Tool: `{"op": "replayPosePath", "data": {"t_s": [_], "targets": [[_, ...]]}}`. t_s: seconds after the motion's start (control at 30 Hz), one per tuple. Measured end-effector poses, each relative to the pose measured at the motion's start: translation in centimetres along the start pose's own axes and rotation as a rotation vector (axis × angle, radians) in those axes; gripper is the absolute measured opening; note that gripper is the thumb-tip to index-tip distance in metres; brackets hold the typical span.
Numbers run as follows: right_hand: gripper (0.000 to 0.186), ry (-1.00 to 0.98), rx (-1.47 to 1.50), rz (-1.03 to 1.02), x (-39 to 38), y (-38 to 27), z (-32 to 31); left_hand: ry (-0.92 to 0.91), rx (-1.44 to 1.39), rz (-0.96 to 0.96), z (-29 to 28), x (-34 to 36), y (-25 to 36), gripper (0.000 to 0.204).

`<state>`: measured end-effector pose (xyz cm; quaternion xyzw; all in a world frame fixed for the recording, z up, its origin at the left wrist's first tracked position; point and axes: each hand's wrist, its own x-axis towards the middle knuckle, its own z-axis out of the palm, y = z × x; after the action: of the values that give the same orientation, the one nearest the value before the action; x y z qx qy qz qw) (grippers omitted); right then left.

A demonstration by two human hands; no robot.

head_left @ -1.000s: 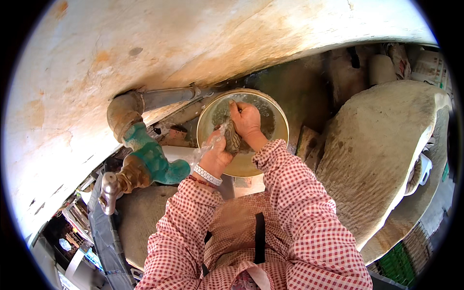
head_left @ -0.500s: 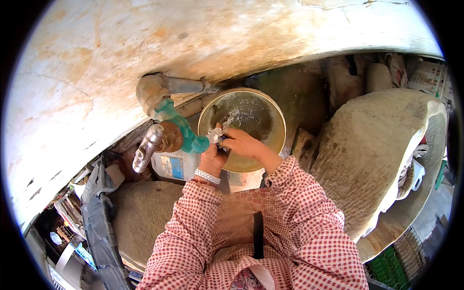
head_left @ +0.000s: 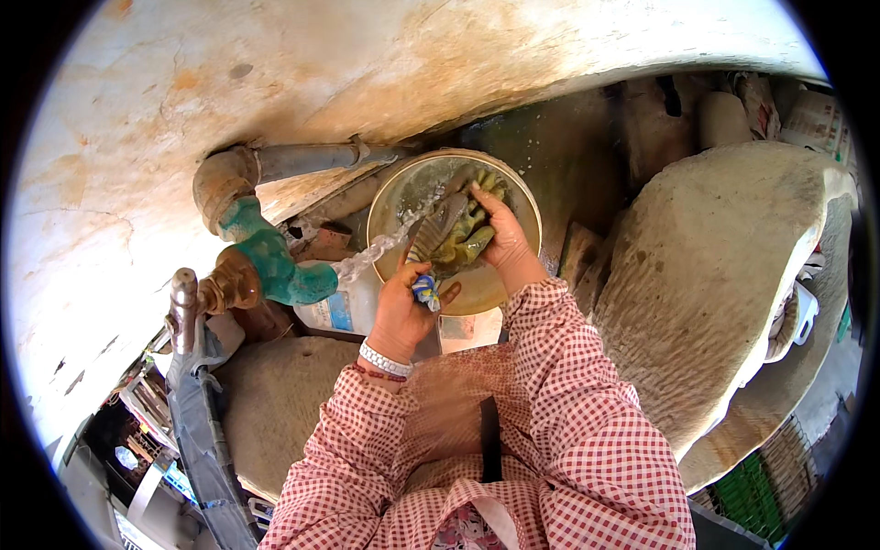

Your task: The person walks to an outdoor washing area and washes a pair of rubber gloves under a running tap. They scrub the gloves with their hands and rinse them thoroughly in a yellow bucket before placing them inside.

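Note:
A wet, yellowish-green work glove [head_left: 466, 229] with a grey striped cuff lies over the round bucket [head_left: 535, 213]. My right hand [head_left: 510, 242] grips its far right side, thumb on top. My left hand [head_left: 400, 310] is closed around the cuff end and a small bunched blue, white and yellow thing [head_left: 425, 291], whose kind I cannot make out. Water [head_left: 378, 255] pours from the green tap [head_left: 275, 263] onto the glove and into the bucket. Whether a second glove lies underneath is hidden.
The tap's metal handle [head_left: 183, 307] stands at the left, its pipe [head_left: 302, 163] running along the stained wall [head_left: 367, 64]. A white plastic container [head_left: 353, 307] is under the spout. Large stone slabs [head_left: 715, 275] flank the bucket on both sides.
My hands have moved apart, and the glove now shows spread between them over the bucket. The water falls on it in a longer visible stream. The view has shifted slightly.

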<state>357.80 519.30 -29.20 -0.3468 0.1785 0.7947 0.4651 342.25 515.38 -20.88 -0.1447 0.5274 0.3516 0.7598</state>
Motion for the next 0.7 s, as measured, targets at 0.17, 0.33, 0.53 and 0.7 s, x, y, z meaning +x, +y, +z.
{"op": "replayPosePath", "data": {"t_s": [0.17,0.33,0.53,0.7], "targets": [[0.022,0.067,-0.372,-0.143,-0.7,-0.5,1.2,0.354,0.220,0.229,-3.2,3.6,-0.1,0.030],[0.028,-0.001,-1.355,-0.601,-2.2,2.7,0.0,0.124,-0.189,0.140,-0.6,5.0,0.2,0.031],[0.038,0.171,-1.618,-0.539,-4.8,8.1,6.7,-0.120,-0.407,0.016,-3.1,7.4,-0.1,0.044],[0.042,0.241,-1.371,-0.326,3.0,7.1,4.5,-0.023,-0.353,-0.029,-2.8,7.6,1.2,0.041]]}}
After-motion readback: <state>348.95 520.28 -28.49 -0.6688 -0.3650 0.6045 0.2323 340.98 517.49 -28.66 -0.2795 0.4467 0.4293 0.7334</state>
